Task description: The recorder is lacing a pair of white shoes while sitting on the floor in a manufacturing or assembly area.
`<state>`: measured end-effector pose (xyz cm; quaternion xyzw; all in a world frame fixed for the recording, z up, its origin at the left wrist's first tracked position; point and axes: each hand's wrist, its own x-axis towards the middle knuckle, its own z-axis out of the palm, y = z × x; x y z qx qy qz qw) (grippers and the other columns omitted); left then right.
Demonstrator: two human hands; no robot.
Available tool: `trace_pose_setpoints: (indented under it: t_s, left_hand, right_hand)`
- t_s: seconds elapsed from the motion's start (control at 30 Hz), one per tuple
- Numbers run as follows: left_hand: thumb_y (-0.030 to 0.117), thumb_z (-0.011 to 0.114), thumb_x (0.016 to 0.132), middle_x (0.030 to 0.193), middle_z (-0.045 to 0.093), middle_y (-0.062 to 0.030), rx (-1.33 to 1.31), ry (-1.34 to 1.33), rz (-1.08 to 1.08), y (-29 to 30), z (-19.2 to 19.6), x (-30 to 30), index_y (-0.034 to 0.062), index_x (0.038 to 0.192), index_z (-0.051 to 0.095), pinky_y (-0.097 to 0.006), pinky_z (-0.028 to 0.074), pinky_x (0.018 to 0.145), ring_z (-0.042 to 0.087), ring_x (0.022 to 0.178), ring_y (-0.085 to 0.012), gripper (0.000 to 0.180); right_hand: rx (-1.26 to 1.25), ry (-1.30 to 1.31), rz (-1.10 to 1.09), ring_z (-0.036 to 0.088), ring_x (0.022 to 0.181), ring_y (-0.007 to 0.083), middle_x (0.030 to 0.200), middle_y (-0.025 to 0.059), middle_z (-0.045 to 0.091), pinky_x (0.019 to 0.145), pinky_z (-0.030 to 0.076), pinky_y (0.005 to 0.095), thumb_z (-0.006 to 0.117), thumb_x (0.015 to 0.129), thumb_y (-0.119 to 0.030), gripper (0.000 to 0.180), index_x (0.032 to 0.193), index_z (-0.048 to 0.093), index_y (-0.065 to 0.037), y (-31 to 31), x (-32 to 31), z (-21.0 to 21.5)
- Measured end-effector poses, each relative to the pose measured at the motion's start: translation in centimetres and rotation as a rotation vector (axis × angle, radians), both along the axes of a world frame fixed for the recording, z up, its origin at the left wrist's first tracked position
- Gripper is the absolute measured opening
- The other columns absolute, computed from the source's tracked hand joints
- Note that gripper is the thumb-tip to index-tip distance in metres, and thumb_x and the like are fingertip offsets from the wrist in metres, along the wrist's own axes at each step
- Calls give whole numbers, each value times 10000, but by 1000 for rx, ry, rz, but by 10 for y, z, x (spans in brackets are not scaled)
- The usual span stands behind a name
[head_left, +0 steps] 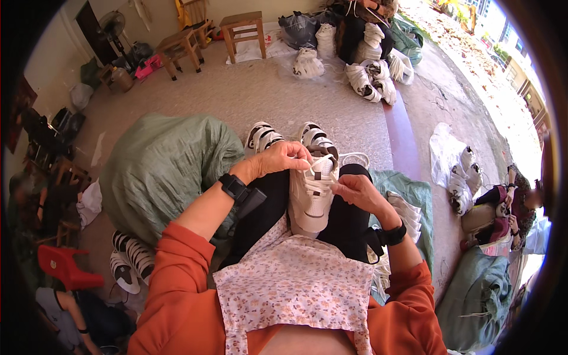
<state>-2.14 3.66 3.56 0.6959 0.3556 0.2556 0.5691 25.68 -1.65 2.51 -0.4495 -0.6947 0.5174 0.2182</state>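
Note:
A white and beige sneaker (310, 204) rests between my thighs, its toe toward me and its dark-lined opening away. My left hand (279, 160) pinches a white shoelace (316, 163) over the upper eyelets. On the other side of the shoe, my right hand (358, 191) has its thumb and fingertips pressed together at the lace by the lower eyelets. A loop of loose lace (356, 157) stands out to the right of the shoe's opening. Beyond my knees, two rows of nested sneakers (260, 136) lie on the floor.
A big green sack (160, 171) bulges at my left, with striped-looking stacked shoes (131, 260) and a red stool (68, 266) nearby. More shoe uppers (404, 216) lie on a green sheet at my right. Co-workers sit around. Wooden stools (244, 32) stand at the back.

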Motion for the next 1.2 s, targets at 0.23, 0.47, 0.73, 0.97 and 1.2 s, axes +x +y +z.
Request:
trace_pose_setpoints:
  t_s: [0.23,0.47,0.73,0.97,1.2]
  left_hand:
    - [181,600,815,1037,628,-54,-164,-177,3,0,-26,-1,79,726,564,-276,362,912,509,945,-114,140]
    - [205,580,799,983,629,-77,-170,-285,32,-1,-31,-3,78,685,552,-311,322,975,528,979,-170,173]
    - [219,586,795,964,643,-70,-161,-292,75,-3,-29,-2,80,716,591,-308,310,995,533,994,-170,160]
    - [230,617,829,926,644,-21,-209,-295,119,-6,-27,1,75,841,658,-271,325,963,530,959,-116,161]
    - [252,647,895,872,620,21,-71,-172,295,-14,-29,9,70,924,661,-229,402,835,527,848,-81,185]
  right_hand:
    - [-100,588,-367,473,583,56,670,-26,535,556,398,205,592,953,-261,247,846,627,-42,46,27,-25]
    - [134,355,-567,433,483,45,601,-31,515,456,342,204,579,951,-240,227,836,611,-47,59,-3,-49]
    - [214,459,-589,428,501,36,625,-40,514,455,342,194,580,961,-222,215,843,607,-45,61,3,-63]
    - [235,474,-597,421,504,31,631,-40,515,452,337,188,582,961,-216,209,844,603,-44,58,2,-61]
    - [396,389,-693,538,590,108,742,6,588,544,426,223,625,912,-144,110,897,613,-36,53,10,-53]
